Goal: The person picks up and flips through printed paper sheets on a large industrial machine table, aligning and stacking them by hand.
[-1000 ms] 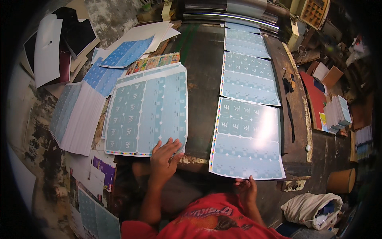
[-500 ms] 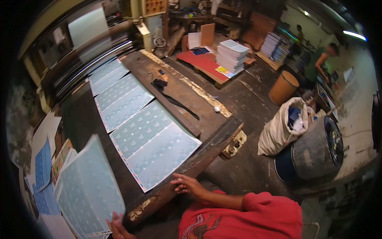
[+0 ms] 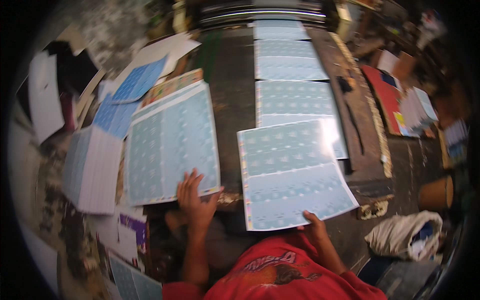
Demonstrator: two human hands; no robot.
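A printed pale blue-green sheet (image 3: pixel 295 185) is pinched at its near edge by my right hand (image 3: pixel 314 229), thumb on top and fingers underneath. It is raised off the dark machine table and overlaps the row of similar printed sheets (image 3: pixel 292 97) lying there. On the left, my left hand (image 3: pixel 194 196) has its fingers spread over the near right corner of another printed sheet (image 3: pixel 170 140), on top of a pile. Those fingers seem to rest on it; a grip does not show.
Rollers (image 3: pixel 262 16) of a machine stand at the table's far end. A thick paper stack (image 3: pixel 95 170) and blue sheets (image 3: pixel 140 80) are at the left. A black strap (image 3: pixel 355 130) lies on the table's right side. A white sack (image 3: pixel 407 235) stands lower right.
The view has swung left. My right hand, free before, now holds a sheet lifted from the row's near end. The sheet that was raised by my left hand now lies on the left pile.
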